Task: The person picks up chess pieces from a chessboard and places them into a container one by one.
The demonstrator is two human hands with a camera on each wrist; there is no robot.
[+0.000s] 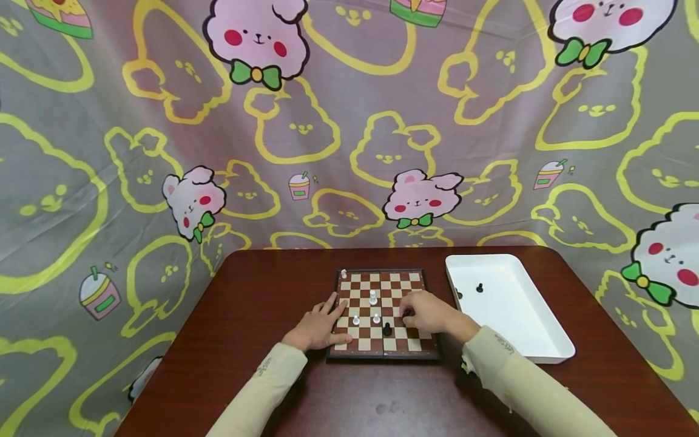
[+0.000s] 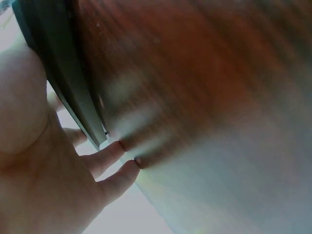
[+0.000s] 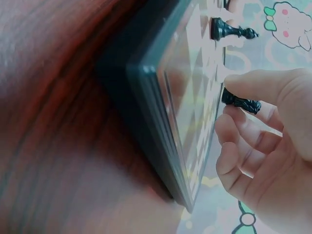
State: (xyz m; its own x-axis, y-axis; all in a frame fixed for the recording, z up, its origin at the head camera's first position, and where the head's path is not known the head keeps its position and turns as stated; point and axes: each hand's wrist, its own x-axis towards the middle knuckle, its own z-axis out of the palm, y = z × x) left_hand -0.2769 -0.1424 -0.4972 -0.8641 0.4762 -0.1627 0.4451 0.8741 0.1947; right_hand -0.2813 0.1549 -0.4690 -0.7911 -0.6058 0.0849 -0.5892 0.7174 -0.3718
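A checkered chessboard (image 1: pixel 360 346) with a dark frame lies on the table. My left hand (image 1: pixel 318 326) rests at its left side with fingers spread, thumb over the near left squares; in the left wrist view, fingertips touch the table beside the frame. On the board's right half, my right hand (image 1: pixel 428 311) pinches a black chess piece (image 3: pixel 242 103) between thumb and fingers, low over the squares. A black bishop (image 3: pixel 231 30) stands nearby. White pawns (image 1: pixel 356 320) stand left of it, a taller white piece (image 1: pixel 373 297) behind them, and another white piece (image 1: pixel 344 274) at the far left corner.
A white tray (image 1: pixel 537 303) sits to the right of the board, with black pieces (image 1: pixel 480 287) inside near its left side. The right forearm passes over the tray's near left corner. A patterned cloth (image 1: pixel 349 139) hangs behind the brown table (image 1: pixel 262 285) and along its sides.
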